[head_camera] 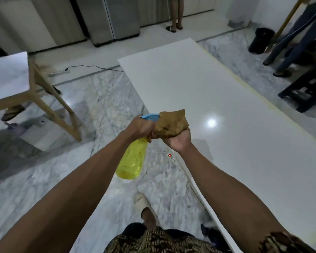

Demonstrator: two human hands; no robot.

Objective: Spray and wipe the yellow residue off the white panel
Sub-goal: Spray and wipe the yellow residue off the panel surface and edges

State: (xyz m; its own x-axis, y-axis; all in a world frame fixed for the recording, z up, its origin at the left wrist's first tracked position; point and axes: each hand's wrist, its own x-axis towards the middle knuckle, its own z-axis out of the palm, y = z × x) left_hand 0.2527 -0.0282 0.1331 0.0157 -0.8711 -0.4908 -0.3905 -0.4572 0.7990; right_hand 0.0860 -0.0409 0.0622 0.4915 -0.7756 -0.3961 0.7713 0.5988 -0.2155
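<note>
A large white panel (226, 110) lies flat on the marble floor, stretching from the far middle to the near right. A pale yellow strip of residue (244, 83) runs along its far right edge. My left hand (140, 127) grips the neck of a yellow spray bottle (133, 161) with a blue trigger head (150, 116); the bottle hangs down toward me over the floor. My right hand (177, 140) holds a bunched brown cloth (171, 123) right against the bottle's nozzle, above the panel's left edge.
A wooden-legged table (13, 77) stands at left. A white power strip with a red light (173, 158) lies by the panel's left edge. A dark stool (306, 92), a black bucket (261, 40) and a person's legs (285, 50) are at right; another person stands far back.
</note>
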